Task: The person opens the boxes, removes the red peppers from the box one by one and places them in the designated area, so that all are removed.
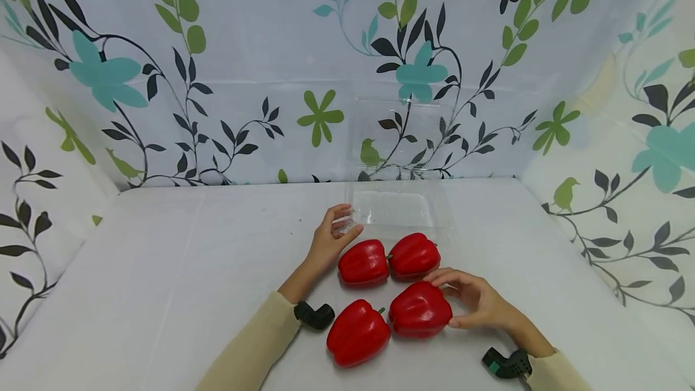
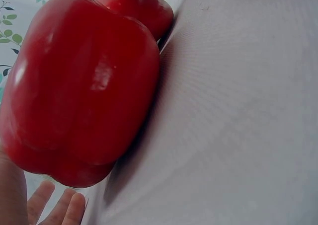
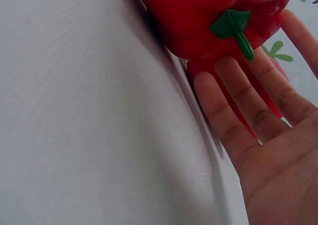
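Four red bell peppers lie on the white table in front of a clear plastic container. My left hand (image 1: 328, 240) is at the container's (image 1: 393, 209) left side, its fingers and thumb around the near-left edge. In the left wrist view, a large pepper (image 2: 82, 91) hides part of that hand. My right hand (image 1: 478, 300) is at the front right pepper (image 1: 420, 311), fingertips along its far side and thumb at its right. In the right wrist view, the fingers (image 3: 238, 91) look fairly straight and spread beside a pepper with a green stem (image 3: 232, 26); the palm stays apart from it.
Two peppers, a left one (image 1: 362, 263) and a right one (image 1: 415, 255), sit side by side before the container. Another pepper (image 1: 358, 333) lies front left. The transparent lid (image 1: 402, 137) stands up behind. A leaf-patterned cloth (image 1: 244, 65) hangs behind the table (image 1: 217, 258).
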